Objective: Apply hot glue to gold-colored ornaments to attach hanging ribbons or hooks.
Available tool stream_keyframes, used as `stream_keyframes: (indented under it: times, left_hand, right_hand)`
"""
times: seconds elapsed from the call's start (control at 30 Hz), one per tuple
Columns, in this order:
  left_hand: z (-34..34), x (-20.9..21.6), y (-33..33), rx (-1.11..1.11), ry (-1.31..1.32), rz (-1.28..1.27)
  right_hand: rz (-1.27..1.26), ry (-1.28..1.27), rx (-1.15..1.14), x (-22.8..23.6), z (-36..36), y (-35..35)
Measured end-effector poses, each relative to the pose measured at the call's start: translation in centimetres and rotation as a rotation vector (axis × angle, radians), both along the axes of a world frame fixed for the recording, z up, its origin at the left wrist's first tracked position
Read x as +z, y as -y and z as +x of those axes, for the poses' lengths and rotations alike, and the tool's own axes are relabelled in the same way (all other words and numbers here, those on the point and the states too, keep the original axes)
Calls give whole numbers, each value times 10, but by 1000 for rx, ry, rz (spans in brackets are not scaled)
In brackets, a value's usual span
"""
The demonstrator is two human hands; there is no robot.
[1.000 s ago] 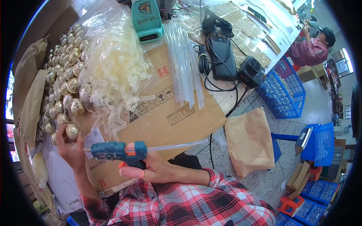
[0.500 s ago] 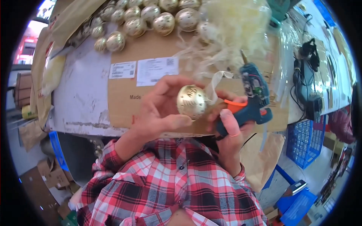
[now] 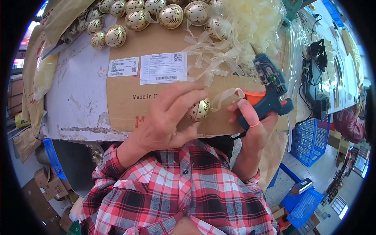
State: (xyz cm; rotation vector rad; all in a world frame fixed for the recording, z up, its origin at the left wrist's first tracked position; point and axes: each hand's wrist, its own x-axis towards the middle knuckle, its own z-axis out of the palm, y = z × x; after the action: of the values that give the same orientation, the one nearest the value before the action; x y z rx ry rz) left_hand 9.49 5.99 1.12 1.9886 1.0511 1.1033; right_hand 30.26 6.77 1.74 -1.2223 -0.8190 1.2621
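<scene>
My left hand (image 3: 164, 117) is closed around a gold ball ornament (image 3: 200, 110) with dark star and line markings, its fingers curled over the top and hiding much of it. To the ball's right, my right hand (image 3: 256, 127) grips a dark teal hot glue gun (image 3: 271, 78) with an orange trigger, its nozzle pointing up and away. A sheer cream ribbon (image 3: 224, 96) loops between the ball and my right fingertips, which seem to pinch its end. Whether the ribbon is fixed to the ball is hidden from view.
Under my hands lies a cardboard sheet (image 3: 121, 92) with white labels. Several gold ball ornaments (image 3: 171, 16) stand at the far edge. Cream ribbon bows (image 3: 213, 58) and a plastic bag (image 3: 260, 19) lie beyond the glue gun. Black cables (image 3: 306, 78) run at right, above a blue crate (image 3: 309, 141).
My left hand has turned over the ball and now covers more of it. My right hand and the glue gun have shifted right, apart from the ball, with the ribbon stretched between.
</scene>
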Motion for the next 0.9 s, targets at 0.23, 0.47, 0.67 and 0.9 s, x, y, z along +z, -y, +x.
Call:
stream_keyframes:
  times: [0.23, 0.47, 0.67, 0.9]
  left_hand:
    - [-3, -6, 3, 42, -73, 109]
    - [0, -1, 7, -34, -60, 81]
    - [-1, 4, 5, -4, -56, 105]
    - [-2, 9, 2, -75, -309, 154]
  right_hand:
    - [-12, 36, 24, -2, -2, -3]
    - [5, 56, -9, -4, -5, -7]
    - [22, 54, -106, -6, -12, -6]
    - [93, -145, -130, -2, -3, -4]
